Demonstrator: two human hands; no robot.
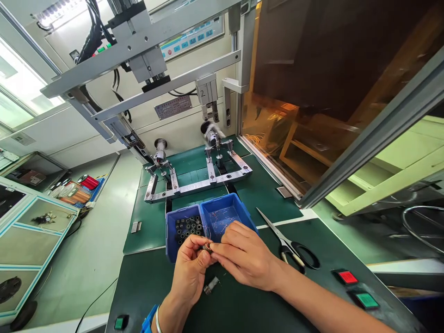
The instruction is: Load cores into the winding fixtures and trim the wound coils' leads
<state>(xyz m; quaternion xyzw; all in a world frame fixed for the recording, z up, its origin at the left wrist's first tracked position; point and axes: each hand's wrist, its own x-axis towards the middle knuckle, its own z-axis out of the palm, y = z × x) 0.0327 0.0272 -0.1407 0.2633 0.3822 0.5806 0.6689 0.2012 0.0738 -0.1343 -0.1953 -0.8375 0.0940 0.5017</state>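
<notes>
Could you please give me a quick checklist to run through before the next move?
1. Small part steadied by left hand and right hand: ok.
2. Wire ends on it neat: cannot tell, fingers hide much of it.
3. Scissors laid down, out of both hands: ok.
4. Left blue bin stocked with black parts: ok.
5. Right blue bin empty: not ok, fine strands inside.

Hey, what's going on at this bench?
Someone is working by hand at a green-topped bench. The left hand grips a small wire-wound part, and the fingers of the right hand pinch at it. Just beyond are two blue bins, one holding small black rings, the other scraps of wire. Open scissors lie to the right, below a metal fixture.
</notes>
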